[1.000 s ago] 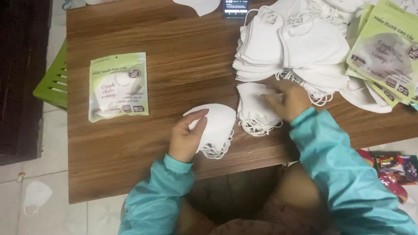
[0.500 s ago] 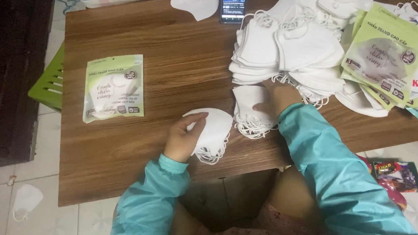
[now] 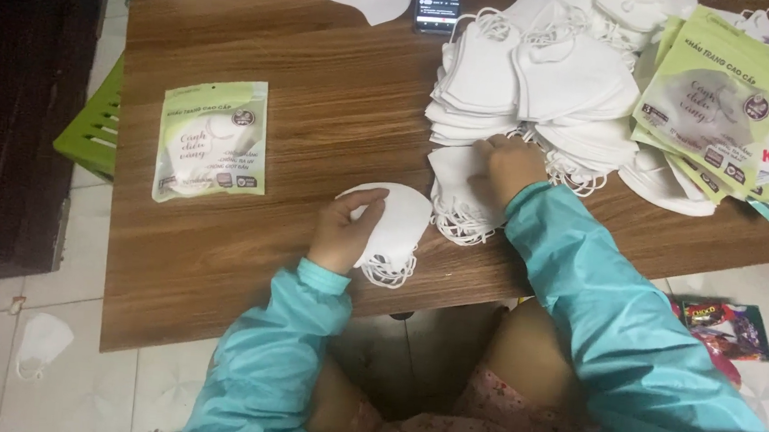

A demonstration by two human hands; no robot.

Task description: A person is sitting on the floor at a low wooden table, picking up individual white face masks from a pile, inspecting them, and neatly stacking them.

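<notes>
Face masks cover a wooden table (image 3: 320, 101): one small white stack (image 3: 397, 231) under the left hand (image 3: 346, 233), whose curled fingers press its edge; a second stack (image 3: 459, 194) just right of it, pinched by the half-closed right hand (image 3: 512, 167). One sealed green packet (image 3: 213, 140) lies well left of that first stack; a large loose heap (image 3: 542, 73) sits behind it.

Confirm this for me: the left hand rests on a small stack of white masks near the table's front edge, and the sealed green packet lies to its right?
Wrong side. In the head view the sealed green packet lies left of the left hand, which does rest on the small stack of white masks.
</notes>
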